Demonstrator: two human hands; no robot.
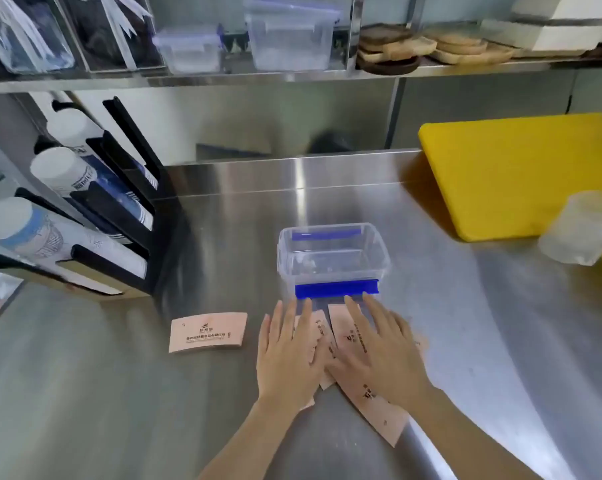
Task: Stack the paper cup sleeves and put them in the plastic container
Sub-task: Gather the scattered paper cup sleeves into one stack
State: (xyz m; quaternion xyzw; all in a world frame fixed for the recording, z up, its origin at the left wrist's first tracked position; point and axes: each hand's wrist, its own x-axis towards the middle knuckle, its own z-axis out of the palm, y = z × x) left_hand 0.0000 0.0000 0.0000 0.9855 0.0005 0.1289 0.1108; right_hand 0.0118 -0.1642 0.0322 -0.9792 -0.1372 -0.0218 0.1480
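On the brushed-steel counter [119,393], both hands [289,358] [379,355] lie flat, fingers spread, pressing thin pink sleeves [348,332].

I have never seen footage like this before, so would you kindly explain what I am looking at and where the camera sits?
There is no machine here: a person wears a camera on the head, looking down at their own two bare hands over a steel counter. The left hand and right hand lie flat, palms down, on several pinkish paper cup sleeves spread on the counter. Neither hand grips anything. One more sleeve lies apart to the left. Just beyond the hands stands an open, empty clear plastic container with blue clips. A rack of paper cups stands at the left and a yellow board at the right.
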